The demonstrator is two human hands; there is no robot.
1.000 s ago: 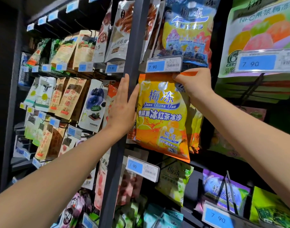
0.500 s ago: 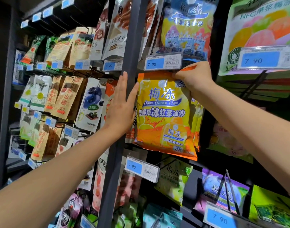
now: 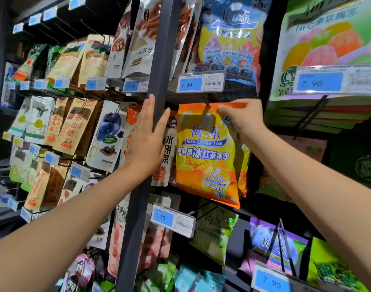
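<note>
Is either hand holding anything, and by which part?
The right hand pinches the orange pouch by its top edge; left hand lies flat on the shelf post, holding nothing.

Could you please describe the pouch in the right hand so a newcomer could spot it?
Find the dark post mid-rack. Right of it, under a 7.90 tag, is the pouch, pinched by the right hand. It is orange-yellow; neighbours are blue, green or white.

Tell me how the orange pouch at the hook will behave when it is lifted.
Probably floppy: the orange pouch hangs askew from the top edge that the right hand pinches. Likely slippery: its film looks glossy. Possibly weighty for its size: the lower part bulges, so it may swing off the hook.
</note>
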